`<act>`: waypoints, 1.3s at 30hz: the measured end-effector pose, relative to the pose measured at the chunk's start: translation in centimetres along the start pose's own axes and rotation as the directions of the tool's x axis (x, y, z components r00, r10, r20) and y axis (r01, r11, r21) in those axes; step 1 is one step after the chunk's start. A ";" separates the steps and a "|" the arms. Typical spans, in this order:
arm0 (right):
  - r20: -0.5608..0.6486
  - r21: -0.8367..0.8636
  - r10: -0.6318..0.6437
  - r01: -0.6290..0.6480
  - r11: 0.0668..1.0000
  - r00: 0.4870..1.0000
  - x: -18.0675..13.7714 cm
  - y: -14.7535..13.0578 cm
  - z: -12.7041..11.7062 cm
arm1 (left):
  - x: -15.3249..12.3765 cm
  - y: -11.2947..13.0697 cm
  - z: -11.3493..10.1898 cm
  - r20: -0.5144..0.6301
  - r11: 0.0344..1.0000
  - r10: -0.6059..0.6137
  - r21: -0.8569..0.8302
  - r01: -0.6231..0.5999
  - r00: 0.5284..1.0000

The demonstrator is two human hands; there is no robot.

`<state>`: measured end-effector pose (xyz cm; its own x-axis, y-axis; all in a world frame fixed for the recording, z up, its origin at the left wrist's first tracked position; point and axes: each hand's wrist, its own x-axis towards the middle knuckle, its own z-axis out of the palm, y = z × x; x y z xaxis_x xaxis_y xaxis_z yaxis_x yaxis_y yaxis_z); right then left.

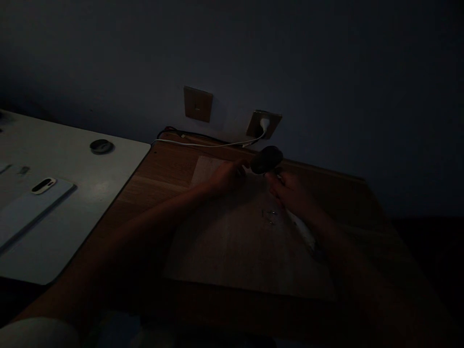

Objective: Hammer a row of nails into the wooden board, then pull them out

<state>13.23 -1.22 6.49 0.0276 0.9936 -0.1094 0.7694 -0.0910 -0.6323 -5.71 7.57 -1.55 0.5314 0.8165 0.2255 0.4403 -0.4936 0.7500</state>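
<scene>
My right hand is wrapped round a mallet. The mallet's dark rounded head rises above the far part of a pale wooden board, and its light handle slants back under my forearm. Left of the mallet head, my left hand rests at the board's far edge with fingers bent together. Whatever they may pinch is lost in the dark. Several small nails lie loose on the board, nearer to me than the hands.
The board lies on a brown wooden table against the wall. A white plug and cable run from a wall socket along its back. At left, a white table carries a phone and a dark round dish. Light is very dim.
</scene>
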 end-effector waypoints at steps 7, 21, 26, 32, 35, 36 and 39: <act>0.081 -0.169 0.041 -0.027 0.985 0.996 0.0 -1.1 0.7 | -0.1 -0.5 0.4 -0.035 0.999 0.050 0.021 -0.049 0.998; 0.066 -0.049 0.005 -0.002 0.999 0.998 -1.4 0.5 0.3 | -0.2 -0.2 0.1 0.010 0.999 0.013 0.037 -0.013 1.000; 0.035 -0.089 0.096 -0.093 0.992 0.995 -4.3 4.1 -1.4 | -0.8 1.3 -0.1 -0.053 0.978 0.112 0.184 -0.100 0.992; 0.036 -0.045 0.155 -0.153 0.987 0.987 -6.2 7.7 -1.6 | -2.5 6.3 1.2 0.383 0.890 0.197 0.316 -0.328 0.903; 0.030 -0.009 0.184 -0.184 0.983 0.982 -6.4 8.3 -1.2 | -2.7 7.3 2.4 0.435 0.860 0.186 0.361 -0.360 0.881; 0.018 -0.002 0.181 -0.181 0.983 0.983 -6.4 8.4 -1.0 | -2.7 7.3 2.6 0.434 0.863 0.174 0.364 -0.349 0.884; -0.011 0.008 0.171 -0.171 0.985 0.985 -6.4 9.0 -0.6 | -2.5 7.1 2.8 0.415 0.881 0.116 0.376 -0.287 0.902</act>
<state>20.34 -8.34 1.94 0.1662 0.9640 -0.2076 0.7484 -0.2604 -0.6100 -1.83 1.19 1.48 0.8312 0.5550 0.0327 0.5077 -0.7816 0.3624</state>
